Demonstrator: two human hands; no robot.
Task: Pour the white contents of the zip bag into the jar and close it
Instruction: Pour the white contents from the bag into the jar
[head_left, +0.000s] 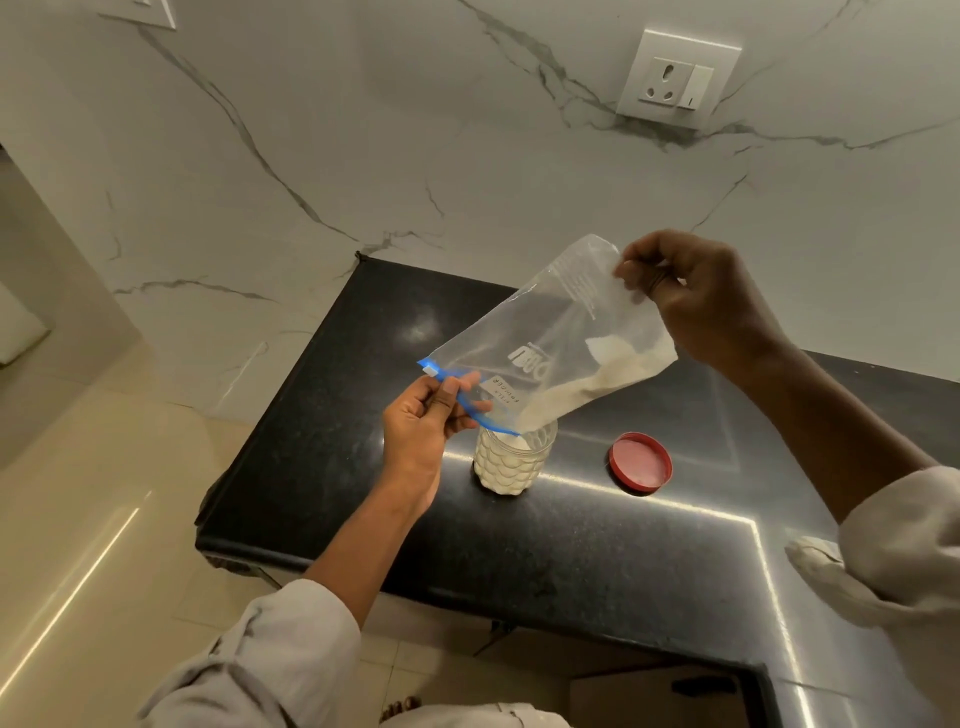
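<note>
Now the dark speckled surface (571, 545) carries everything. Above it the clear, crinkled zip bag (550, 332) tilts, mouth over the ribbed jar (511, 460), white powder (587, 387) sliding. Left hand (421, 421) pinches its blue zip edge; right hand (701, 296) pinches the far corner. Right lies the round red lid (640, 462).

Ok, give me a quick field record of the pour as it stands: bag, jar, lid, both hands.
bag: zip bag tilted, blue zip mouth down over the jar, white powder still in its lower edge
jar: clear jar upright on the black counter, mostly filled with white
lid: red lid off, lying on the counter right of the jar
left hand: left hand pinches the zip edge
right hand: right hand pinches the bag's raised bottom corner
</note>
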